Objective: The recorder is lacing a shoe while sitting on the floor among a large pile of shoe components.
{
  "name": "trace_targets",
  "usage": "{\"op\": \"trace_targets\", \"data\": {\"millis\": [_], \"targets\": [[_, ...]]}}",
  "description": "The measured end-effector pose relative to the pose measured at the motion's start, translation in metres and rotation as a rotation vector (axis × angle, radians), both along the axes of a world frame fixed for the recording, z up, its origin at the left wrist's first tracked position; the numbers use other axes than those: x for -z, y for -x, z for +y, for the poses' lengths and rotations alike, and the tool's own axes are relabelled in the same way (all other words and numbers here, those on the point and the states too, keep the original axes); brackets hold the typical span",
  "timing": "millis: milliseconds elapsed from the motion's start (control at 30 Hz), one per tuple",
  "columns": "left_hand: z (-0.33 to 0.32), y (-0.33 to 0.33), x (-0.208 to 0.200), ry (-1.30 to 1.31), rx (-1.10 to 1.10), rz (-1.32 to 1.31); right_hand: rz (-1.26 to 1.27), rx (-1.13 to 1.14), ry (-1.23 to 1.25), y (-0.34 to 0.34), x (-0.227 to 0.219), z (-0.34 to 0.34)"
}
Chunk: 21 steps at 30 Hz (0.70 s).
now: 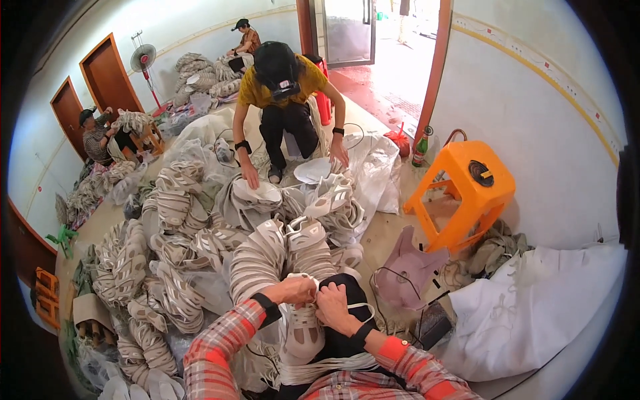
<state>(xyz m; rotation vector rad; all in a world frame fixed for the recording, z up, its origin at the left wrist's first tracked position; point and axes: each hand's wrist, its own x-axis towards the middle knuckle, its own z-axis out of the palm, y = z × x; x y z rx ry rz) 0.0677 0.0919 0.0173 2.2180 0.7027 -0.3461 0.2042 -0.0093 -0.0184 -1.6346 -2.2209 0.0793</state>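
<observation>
A beige and white shoe upper (pixel 303 337) rests across my lap, its toe toward me. My left hand (pixel 293 291) is closed at its collar end, pinching the edge. Beside it my right hand (pixel 335 310) has its fingers closed on a white shoelace (pixel 365 309), which loops out to the right. The fingertips of both hands nearly meet, and the exact grip is partly hidden. A bundle of white laces (pixel 327 368) lies over my dark trousers. Just beyond my hands stand nested stacks of similar shoe uppers (pixel 257 257).
Opposite me a person in a yellow shirt (pixel 308 83) bends over white pieces (pixel 260 192). More upper stacks (pixel 180 293) cover the left floor. At right are an orange stool (pixel 460 180), a green bottle (pixel 421 148) and a white sack (pixel 527 313). Two people work farther back.
</observation>
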Motion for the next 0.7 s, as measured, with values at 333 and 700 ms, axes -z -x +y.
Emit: {"op": "trace_targets", "data": {"millis": [333,700], "targets": [[0.012,0.04,-0.041,-0.654,0.029,0.036,0.298,-0.019,0.228,-0.02,-0.014,0.001],[-0.066,0.059,-0.004,1.417,-0.911,-0.876,-0.279,-0.274,0.371,-0.043,-0.037,0.029]]}}
